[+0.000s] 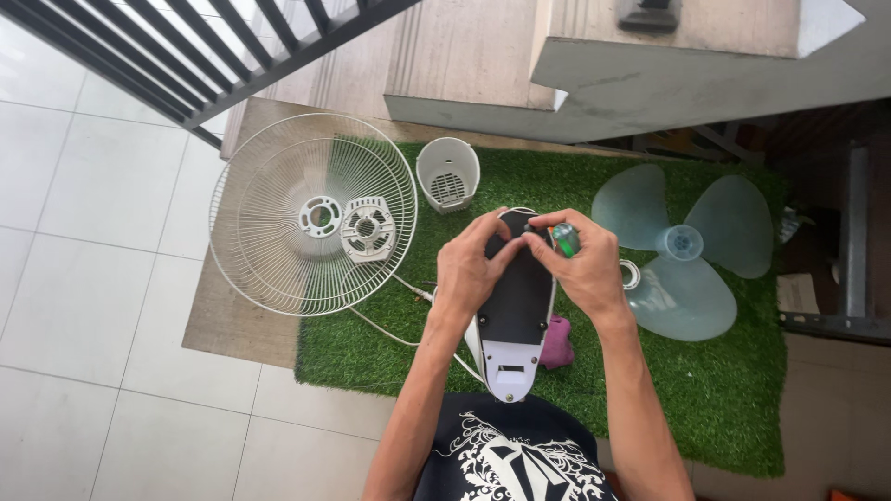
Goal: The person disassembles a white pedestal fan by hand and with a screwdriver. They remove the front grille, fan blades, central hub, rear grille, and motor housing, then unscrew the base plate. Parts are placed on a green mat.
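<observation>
Under me is a floor [102, 278] of pale square tiles. A brown mat [218, 320] lies on it at centre left, and a patch of green artificial turf [715, 390] overlaps it and fills the centre and right of the frame. A white wire fan guard [269, 269] rests across mat and turf, upper left. A white motor cover [447, 173] sits on the turf at top centre, a pale green fan blade [687, 250] at the right, a small ring [630, 275] just beside it, and a pink rag [558, 341] at centre.
</observation>
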